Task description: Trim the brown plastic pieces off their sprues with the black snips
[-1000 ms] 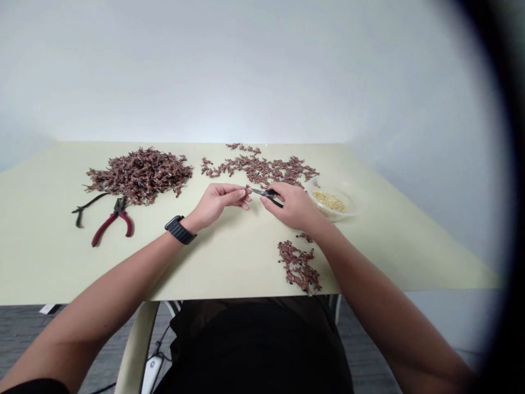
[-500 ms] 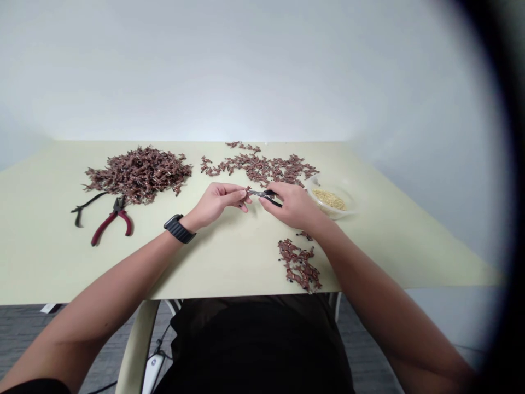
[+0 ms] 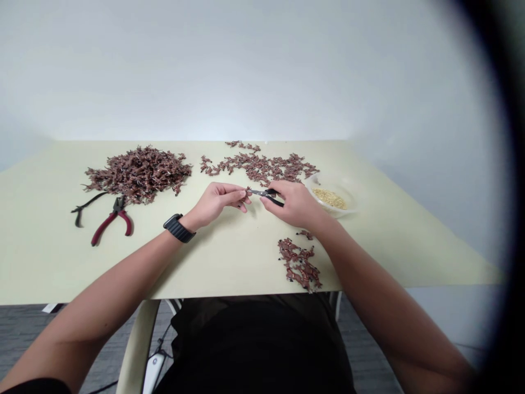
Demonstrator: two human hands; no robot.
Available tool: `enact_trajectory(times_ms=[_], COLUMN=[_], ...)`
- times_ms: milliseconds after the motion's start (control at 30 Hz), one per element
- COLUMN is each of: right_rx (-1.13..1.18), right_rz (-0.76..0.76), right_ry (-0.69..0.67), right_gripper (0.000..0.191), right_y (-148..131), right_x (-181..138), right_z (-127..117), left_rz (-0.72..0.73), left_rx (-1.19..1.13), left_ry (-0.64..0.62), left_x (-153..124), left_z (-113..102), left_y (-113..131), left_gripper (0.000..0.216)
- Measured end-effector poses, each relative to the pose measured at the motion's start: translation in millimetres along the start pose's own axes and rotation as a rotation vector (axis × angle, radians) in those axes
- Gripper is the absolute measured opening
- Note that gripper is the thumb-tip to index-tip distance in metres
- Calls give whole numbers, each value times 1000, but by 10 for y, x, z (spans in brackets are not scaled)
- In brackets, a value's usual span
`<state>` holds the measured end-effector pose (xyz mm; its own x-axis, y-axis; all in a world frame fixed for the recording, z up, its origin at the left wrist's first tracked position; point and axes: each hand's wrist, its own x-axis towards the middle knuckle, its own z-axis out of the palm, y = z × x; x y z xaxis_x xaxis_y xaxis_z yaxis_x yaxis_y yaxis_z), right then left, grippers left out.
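Note:
My left hand (image 3: 219, 201) pinches a small brown figurine (image 3: 248, 189), which looks like a tiny deer or horse and is mostly hidden by the fingers. My right hand (image 3: 293, 204) is wrapped round the black handles of slim pliers (image 3: 264, 193). Their narrow metal jaws point left and meet the figurine at my left fingertips. Just beyond my hands lies a loose spread of brown figurines (image 3: 262, 166). A smaller cluster of figurines (image 3: 299, 265) lies near the table's front edge, below my right wrist.
A large heap of brown figurines (image 3: 141, 172) stands at the left. Red-handled cutting pliers (image 3: 112, 219) and a black-handled tool (image 3: 88, 205) lie before it. Right of my right hand, a clear bowl (image 3: 350, 205) holds small gold-coloured pieces (image 3: 330, 198). A wall (image 3: 197, 71) rises behind the table.
My right hand and the pliers have shifted very slightly to the right. My left hand keeps its pinch on the figurine in the same place.

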<state>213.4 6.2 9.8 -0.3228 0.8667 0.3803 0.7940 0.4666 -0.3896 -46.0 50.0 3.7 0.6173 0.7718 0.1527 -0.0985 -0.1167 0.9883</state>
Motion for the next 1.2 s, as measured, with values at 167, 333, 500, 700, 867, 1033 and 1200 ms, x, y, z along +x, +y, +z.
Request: enact_trajectory(times_ms=[167, 333, 500, 700, 867, 1033, 1200], right_rx=[-2, -15, -20, 7, 223, 614, 346], right_rz=[-13, -13, -6, 41, 204, 339, 259], right_ry=[-2, -17, -28, -39, -135, -400, -140], right_gripper=[30, 30, 32, 34, 45, 49, 47], right_y=[6, 10, 19, -62, -163, -129, -105], right_x=[3, 0, 3, -7, -9, 14, 20], right_z=[-9, -16, -9, -35, -67, -49, -11], left_rz=[-6, -6, -6, 19, 287, 536, 362], left_rx=[13, 12, 14, 101, 512, 842, 607], left_ry=[-3, -8, -13, 21, 230, 144, 284], left_x=[-4, 1, 9, -15, -25, 19, 2], left_z=[3, -3, -11, 46, 50, -38, 10], left_y=[1, -14, -8, -1, -100, -133, -84], left_gripper=[31, 31, 31, 34, 33, 28, 33])
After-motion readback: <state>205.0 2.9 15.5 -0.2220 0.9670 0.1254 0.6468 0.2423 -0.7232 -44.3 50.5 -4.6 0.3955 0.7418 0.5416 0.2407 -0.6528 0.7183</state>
